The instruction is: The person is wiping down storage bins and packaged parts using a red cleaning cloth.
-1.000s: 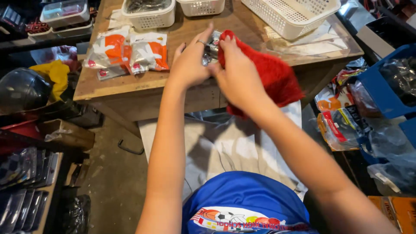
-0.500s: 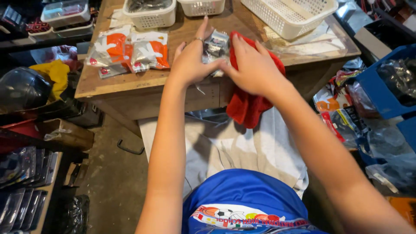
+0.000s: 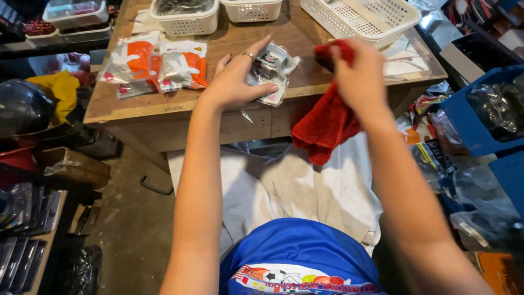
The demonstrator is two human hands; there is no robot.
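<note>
My left hand [image 3: 236, 82] holds a clear plastic packet [image 3: 271, 71] with a dark metal part inside, just above the front edge of the wooden table [image 3: 229, 41]. A ring sits on one finger. My right hand [image 3: 357, 79] grips a red cloth [image 3: 326, 123], which hangs down over the table's front edge. The two hands are apart, the cloth to the right of the packet.
Orange-and-white packets [image 3: 158, 65] lie at the table's left. White plastic baskets [image 3: 185, 13] stand at the back, a larger one [image 3: 363, 19] at the right. Blue bins [image 3: 483, 109] and bagged goods crowd the right; a dark helmet [image 3: 22, 112] and clutter fill the left floor.
The red cloth covered the packet a second ago. My right hand has drawn it off to the right, and the packet now lies bare in my left hand.
</note>
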